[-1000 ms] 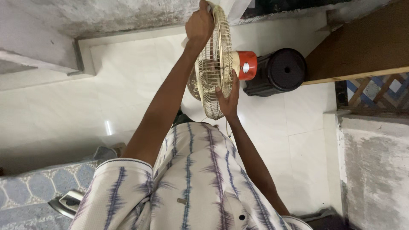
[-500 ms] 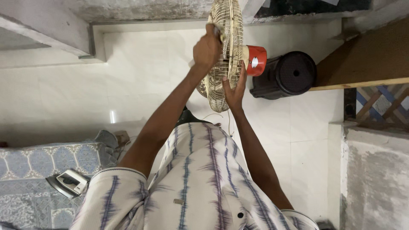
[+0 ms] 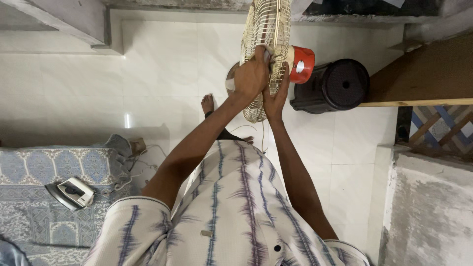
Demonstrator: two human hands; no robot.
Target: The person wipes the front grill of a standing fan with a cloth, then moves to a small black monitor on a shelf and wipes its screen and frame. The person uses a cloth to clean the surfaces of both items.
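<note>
Hands: left (image 3: 252, 74) grips fan grille (image 3: 266, 29), right (image 3: 276, 96) flat against it | white tile floor (image 3: 162, 74)

White tiled floor (image 3: 162, 79) and what rests on it

A black plastic stool (image 3: 335, 86) lies tipped beside the fan; a patterned blue mat (image 3: 49, 197) carries a clothes iron (image 3: 71, 193); a bare foot (image 3: 207, 104) stands nearby.

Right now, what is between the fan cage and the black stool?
In the head view, the fan's red motor housing sits between the wire fan cage and the black stool.
</note>
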